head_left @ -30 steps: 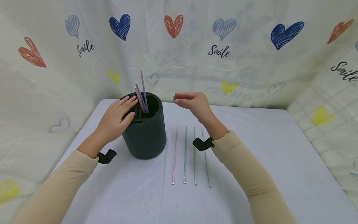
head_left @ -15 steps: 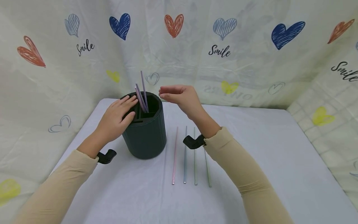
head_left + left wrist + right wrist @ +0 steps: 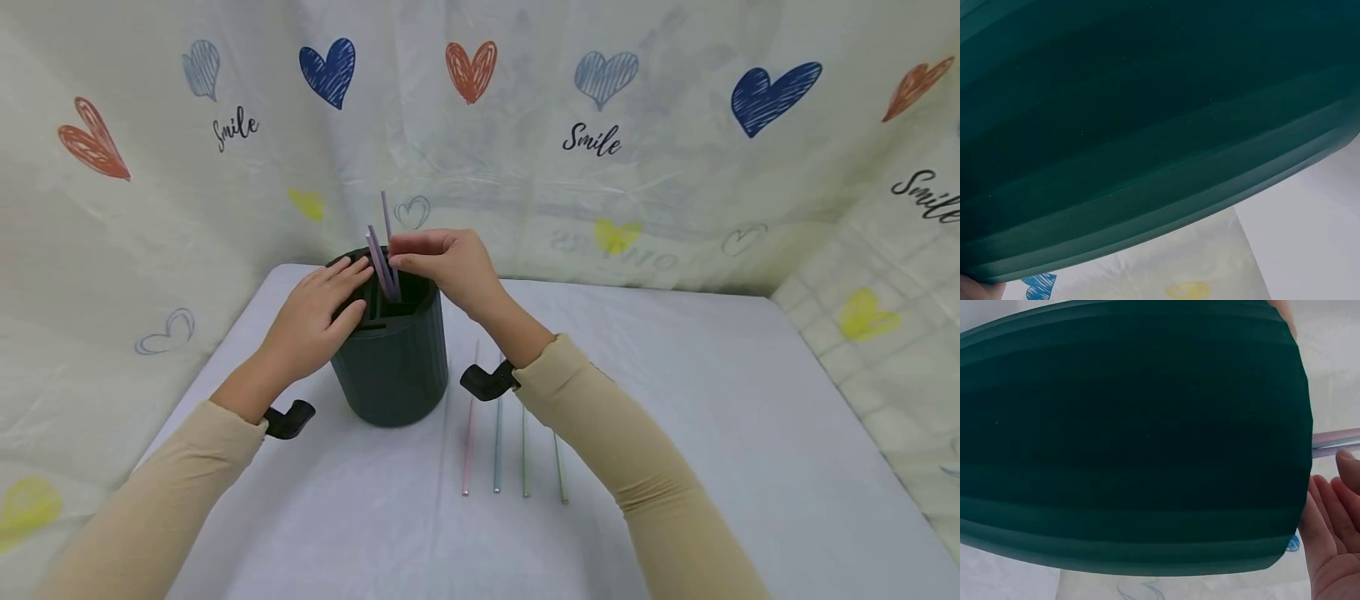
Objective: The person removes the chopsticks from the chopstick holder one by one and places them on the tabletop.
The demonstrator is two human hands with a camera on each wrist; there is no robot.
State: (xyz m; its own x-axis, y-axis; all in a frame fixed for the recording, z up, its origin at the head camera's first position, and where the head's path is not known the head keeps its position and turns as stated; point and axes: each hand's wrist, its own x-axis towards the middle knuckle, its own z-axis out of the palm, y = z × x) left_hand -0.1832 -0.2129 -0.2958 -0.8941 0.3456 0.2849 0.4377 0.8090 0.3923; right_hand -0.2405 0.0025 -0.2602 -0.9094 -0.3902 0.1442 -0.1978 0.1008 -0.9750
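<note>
A dark green ribbed pen holder (image 3: 390,375) with compartments on top stands on the table's left half. Across its left rim rests my left hand (image 3: 311,312), fingers spread flat over the top. Several thin pastel rods (image 3: 378,260), mostly lilac, lean upright in a compartment. My right hand (image 3: 457,271) hovers over the right rim with its fingertips right beside these rods. In the right wrist view, thumb and fingers of the right hand (image 3: 1335,550) stand apart below the rods (image 3: 1338,437). The holder's wall (image 3: 1147,125) fills most of the left wrist view.
On the white tablecloth (image 3: 712,433) lie a pink rod (image 3: 468,458), a blue rod (image 3: 498,458) and two green ones, side by side. My right forearm covers their far ends. Behind hangs a curtain (image 3: 525,183) printed with hearts.
My right hand has moved left from beside the pen holder to over its opening, close to the upright rods. My left hand has stayed on the rim.
</note>
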